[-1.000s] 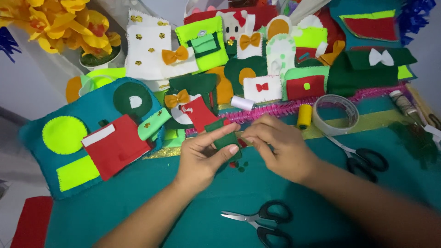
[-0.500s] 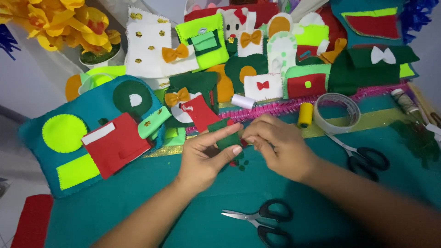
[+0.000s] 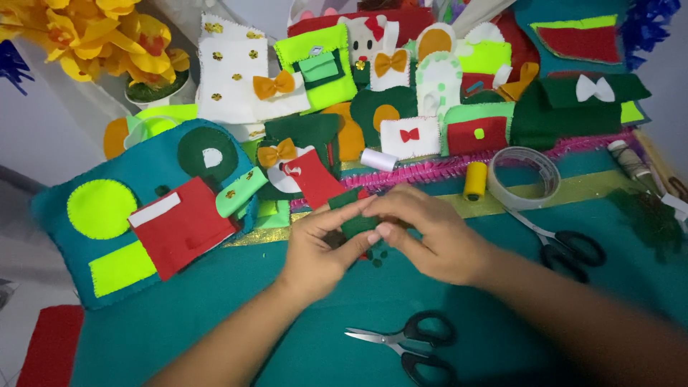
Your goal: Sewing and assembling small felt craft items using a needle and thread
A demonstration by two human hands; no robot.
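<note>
From the head camera I see my left hand and right hand meeting over the teal felt sheet on the table, both pinched shut on a small dark green felt piece held between their fingertips. Black-handled scissors lie just below the hands. A yellow thread spool and a tape roll sit beyond the right hand.

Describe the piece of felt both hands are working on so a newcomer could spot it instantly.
Start at the teal cloth covering the table, then find the two hands meeting at its centre. Pinched between the left hand and right hand is a small dark green felt piece, the only felt off the pile and in a grip.
</note>
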